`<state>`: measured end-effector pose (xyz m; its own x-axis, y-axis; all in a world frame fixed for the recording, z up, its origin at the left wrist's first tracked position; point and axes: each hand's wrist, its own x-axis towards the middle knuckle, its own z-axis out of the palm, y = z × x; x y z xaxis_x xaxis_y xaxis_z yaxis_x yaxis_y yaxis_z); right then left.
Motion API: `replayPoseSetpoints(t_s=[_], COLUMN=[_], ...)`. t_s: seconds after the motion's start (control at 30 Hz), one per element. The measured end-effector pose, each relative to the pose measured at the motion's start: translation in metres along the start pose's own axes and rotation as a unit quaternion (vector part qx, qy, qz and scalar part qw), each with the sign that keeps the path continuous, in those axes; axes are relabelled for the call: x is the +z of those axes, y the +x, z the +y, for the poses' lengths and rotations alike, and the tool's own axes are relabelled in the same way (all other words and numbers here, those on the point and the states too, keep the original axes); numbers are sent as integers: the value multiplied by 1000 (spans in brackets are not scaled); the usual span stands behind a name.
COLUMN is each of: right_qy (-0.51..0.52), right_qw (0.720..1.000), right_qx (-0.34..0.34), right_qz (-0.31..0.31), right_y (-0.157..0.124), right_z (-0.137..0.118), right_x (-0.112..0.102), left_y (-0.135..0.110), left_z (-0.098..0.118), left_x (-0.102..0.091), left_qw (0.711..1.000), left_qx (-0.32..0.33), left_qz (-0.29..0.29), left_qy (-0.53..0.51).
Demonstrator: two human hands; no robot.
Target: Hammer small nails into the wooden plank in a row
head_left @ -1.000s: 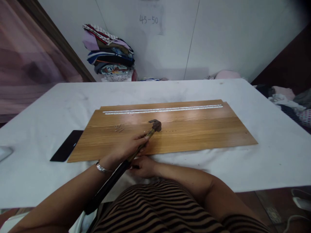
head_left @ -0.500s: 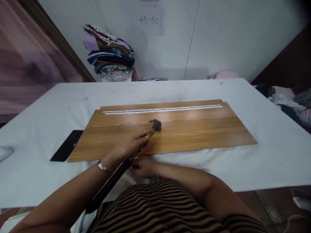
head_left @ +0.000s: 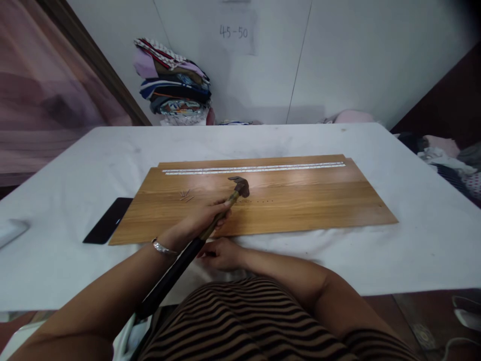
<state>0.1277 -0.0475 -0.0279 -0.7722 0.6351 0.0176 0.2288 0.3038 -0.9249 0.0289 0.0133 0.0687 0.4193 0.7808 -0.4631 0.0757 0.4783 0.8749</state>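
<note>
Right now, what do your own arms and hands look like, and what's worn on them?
Both hands are bare, no gloves. The left hand has a silver bracelet at its wrist; the right hand wears nothing visible. Forearms are unsleeved.

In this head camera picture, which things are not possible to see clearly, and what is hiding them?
- Right hand: the hammer handle crosses over its fingertips, so whether it is open or shut is unclear.
- Left hand: it covers the middle of the handle.
- Row of dots on the board: too small to tell nails from holes.
- White object: cut off by the left edge of the picture.
</note>
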Motion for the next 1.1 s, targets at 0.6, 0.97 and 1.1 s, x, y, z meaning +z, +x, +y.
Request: replayPoseSetpoints(t_s=[0.6,0.97,1.1], right_qy=[40,-7,-12], right_qw=[999,999,999], right_qx=[-4,-41,-30], right_qz=[22,24,20], right_y=[1,2,3], right_z=[5,3,2], right_x=[5,1,1], left_y=[-14,-9,-8], left_z=[9,-1,-4], left_x=[-10,8,10], left_qw=[996,999,999], left_qx=[-25,-21,-13], left_qz=[7,48,46], left_qy=[-87,-15,-14])
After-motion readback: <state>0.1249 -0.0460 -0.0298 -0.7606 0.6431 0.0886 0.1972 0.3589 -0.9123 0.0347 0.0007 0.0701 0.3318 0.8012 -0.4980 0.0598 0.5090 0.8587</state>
